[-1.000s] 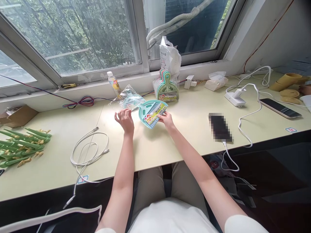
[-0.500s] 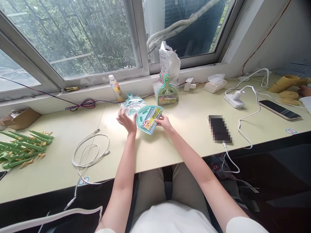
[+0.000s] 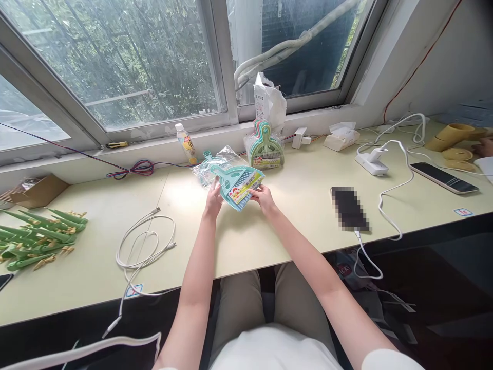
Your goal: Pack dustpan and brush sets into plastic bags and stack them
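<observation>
A teal dustpan and brush set with a yellow label is held above the table between both hands. My left hand grips its left side near the handle, where clear plastic film spreads out. My right hand pinches the lower right edge by the label. Just behind lies another teal set in clear wrap. A stack of wrapped dustpan sets, green at the front, stands upright against the window ledge.
A drink bottle stands behind the sets. Green parts and a cardboard box lie left, near a coiled white cable. Two phones, a power adapter and yellow rolls are at right; a person's hand shows at the far right edge.
My left hand has closed on the set's left side, where it was spread beside it before. The set's handle and loose film now show above that hand.
</observation>
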Tool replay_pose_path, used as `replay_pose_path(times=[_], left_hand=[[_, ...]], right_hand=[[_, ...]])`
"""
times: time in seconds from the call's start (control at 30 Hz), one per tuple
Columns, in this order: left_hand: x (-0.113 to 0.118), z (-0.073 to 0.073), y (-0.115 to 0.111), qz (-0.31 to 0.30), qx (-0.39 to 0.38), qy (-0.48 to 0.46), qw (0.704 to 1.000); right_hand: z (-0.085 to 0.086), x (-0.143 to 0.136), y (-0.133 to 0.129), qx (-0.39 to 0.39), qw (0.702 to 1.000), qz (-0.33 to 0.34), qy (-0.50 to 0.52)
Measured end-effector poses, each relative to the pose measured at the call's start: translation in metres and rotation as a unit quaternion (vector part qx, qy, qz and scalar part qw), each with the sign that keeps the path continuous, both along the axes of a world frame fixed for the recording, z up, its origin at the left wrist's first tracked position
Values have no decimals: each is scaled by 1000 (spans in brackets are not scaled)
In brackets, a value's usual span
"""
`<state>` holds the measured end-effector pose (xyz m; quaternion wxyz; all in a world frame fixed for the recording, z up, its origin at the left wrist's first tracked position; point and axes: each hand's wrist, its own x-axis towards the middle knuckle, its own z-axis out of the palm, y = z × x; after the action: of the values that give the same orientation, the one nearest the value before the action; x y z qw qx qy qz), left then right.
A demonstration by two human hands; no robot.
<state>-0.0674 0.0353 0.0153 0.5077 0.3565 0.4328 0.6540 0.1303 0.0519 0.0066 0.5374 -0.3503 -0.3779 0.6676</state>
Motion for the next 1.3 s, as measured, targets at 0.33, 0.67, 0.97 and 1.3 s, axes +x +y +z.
replay_pose_path(times=[0.33,0.67,0.97,1.3], left_hand=[[16,1,-7,-127,-3,-19,992],[36,-6,-8,-199,-22,-31,979],[57,-10,-12,-184,-34,-34,982],[63,-9,-6,-102,19,-28,994]], right_hand=[[0,7,8,20,1000,18,-10],[2,10,8,36,997,-63,3],[-2,10,10,29,995,-94,15],[-1,20,16,39,998,-57,14]])
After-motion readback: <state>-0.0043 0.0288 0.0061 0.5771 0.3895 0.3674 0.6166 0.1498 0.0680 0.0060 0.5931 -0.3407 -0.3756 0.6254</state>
